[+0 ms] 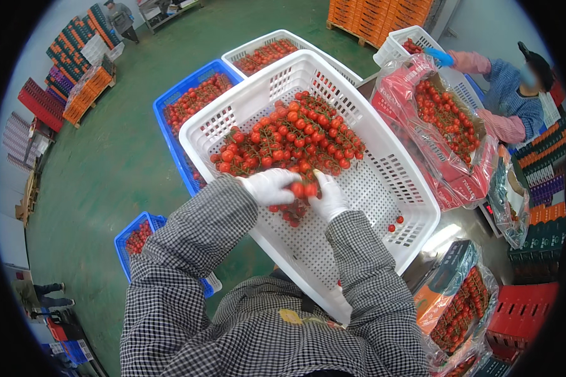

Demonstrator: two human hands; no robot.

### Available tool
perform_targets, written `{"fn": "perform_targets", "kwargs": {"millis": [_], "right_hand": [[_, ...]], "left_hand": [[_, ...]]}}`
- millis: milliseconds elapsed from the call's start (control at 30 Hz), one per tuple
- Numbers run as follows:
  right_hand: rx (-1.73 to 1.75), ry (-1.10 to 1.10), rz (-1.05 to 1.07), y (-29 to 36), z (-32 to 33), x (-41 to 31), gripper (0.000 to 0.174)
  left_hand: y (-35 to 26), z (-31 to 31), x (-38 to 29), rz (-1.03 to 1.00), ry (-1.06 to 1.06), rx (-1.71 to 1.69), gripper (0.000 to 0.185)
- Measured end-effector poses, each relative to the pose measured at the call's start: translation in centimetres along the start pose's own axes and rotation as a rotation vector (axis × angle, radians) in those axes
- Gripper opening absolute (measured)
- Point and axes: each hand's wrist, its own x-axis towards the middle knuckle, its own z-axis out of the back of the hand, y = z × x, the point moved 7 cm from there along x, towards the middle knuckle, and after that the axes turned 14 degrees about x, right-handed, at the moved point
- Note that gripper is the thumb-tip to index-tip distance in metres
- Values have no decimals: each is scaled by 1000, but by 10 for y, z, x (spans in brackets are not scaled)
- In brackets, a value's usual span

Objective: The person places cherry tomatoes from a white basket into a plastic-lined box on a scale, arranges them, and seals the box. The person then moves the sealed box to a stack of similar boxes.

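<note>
Both my hands wear white gloves and are over a large white plastic crate (387,141). A heap of cherry tomatoes on the vine (287,136) lies in its far half. My left hand (272,186) and my right hand (329,195) are close together at the near edge of the heap, around a small cherry tomato cluster (303,189), slightly blurred. The right fingers touch its right side; the left fingertips lie at its left. More tomatoes hang or lie just under the hands; I cannot tell which. Two loose cherry tomatoes (395,224) rest at the crate's right.
A blue crate (160,106) and a white crate (283,34) of tomatoes stand beyond. Right are a red tomato carton (481,184) with plastic liner and a packed carton (441,292) on a metal table. A co-worker (514,94) reaches into a crate. A small blue basket (120,240) sits left.
</note>
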Motion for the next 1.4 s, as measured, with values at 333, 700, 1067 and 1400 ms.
{"fn": "perform_targets", "kwargs": {"millis": [333,700,1067,1400], "right_hand": [[-296,-57,-153,-24,50,5,44],[-568,-138,-204,-20,38,64,19],[1124,-90,-383,-102,99,-122,17],[729,-573,-72,-125,305,-442,10]], "left_hand": [[17,71,-24,-286,-424,-1928,59],[-4,14,-1,-118,21,-749,42],[-41,-92,22,-221,362,552,42],[-30,-106,42,-365,476,869,56]]}}
